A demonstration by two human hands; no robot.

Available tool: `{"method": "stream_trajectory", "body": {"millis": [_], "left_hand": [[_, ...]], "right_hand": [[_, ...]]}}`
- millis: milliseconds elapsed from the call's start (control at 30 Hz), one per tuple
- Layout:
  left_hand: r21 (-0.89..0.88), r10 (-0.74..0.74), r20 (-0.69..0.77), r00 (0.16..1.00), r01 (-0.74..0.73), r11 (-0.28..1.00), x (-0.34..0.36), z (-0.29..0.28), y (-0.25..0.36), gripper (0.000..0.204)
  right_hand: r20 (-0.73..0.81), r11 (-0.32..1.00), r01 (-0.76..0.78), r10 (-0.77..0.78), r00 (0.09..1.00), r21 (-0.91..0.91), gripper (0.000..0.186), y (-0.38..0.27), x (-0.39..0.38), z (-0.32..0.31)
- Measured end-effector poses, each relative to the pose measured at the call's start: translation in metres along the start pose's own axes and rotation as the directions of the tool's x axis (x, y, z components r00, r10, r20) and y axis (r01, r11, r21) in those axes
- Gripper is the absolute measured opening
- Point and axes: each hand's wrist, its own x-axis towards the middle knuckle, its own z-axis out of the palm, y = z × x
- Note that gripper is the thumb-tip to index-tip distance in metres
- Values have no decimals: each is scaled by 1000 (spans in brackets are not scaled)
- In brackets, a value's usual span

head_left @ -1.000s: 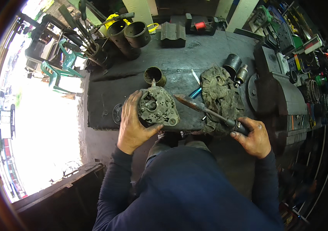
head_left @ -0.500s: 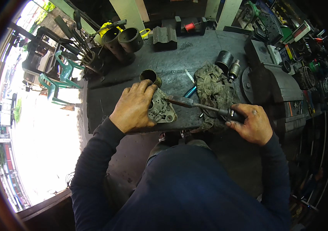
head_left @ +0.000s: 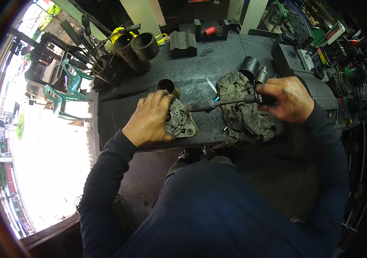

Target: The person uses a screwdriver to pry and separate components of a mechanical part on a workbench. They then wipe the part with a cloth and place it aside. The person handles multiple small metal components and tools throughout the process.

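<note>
Housing (head_left: 182, 122): grey metal, full of holes, at the near edge of the table (head_left: 209, 66), its left part hidden beneath the left hand (head_left: 149, 115); whether it rests flat or is held slightly raised, I cannot tell.
Left hand: fingers spread over the housing's far left side, thumb along its near side, clasping it.
Wedge-headed tool (head_left: 202, 106): broad dark tip at the housing's far right edge; actual contact is too small to make out.
Right hand (head_left: 287, 99): right of the housing, fingers wrapped around the tool's dark handle.
Tip slip: a hard push or a poor angle could skid the tip across the housing towards the left fingers, which lie close to its line.
Loose hold: a weak left grasp could let the housing twist under the tip or drop off the near edge, being so close to it.
Mounting ear (head_left: 189, 132): points near and right; the housing's holed face looks up, and its long axis seems to run far left to near right, though partly covered.
Tool axis: nearly crosswise, tip left against the housing's side, handle right.
Metal tin (head_left: 168, 87): just beyond the housing.
Crumpled rag (head_left: 241, 112): right of the housing, beneath the tool's shaft.
Dark cylinder (head_left: 249, 67): beyond and right of the housing, behind the rag.
Grooved metal block (head_left: 183, 44): well beyond the housing.
</note>
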Motion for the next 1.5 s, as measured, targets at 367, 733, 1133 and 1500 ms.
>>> {"method": "stream_trajectory", "body": {"millis": [367,733,1133,1500], "left_hand": [[-66,-169,9,986,170,983,-11,0,8,124],[-720,-726,-353,590,324,613,-32,104,90,155],[-665,-621,-365,694,272,695,-32,100,68,151],[-179,29,-27,999,-33,983,-5,9,-12,109]], "right_hand": [[124,987,154,-159,980,49,42,44,64,-16],[162,981,158,-175,971,115,42,60,65,-6],[176,988,-72,47,983,136,42,15,15,-5],[124,967,-220,205,971,125,44,-33,-11,-7]]}}
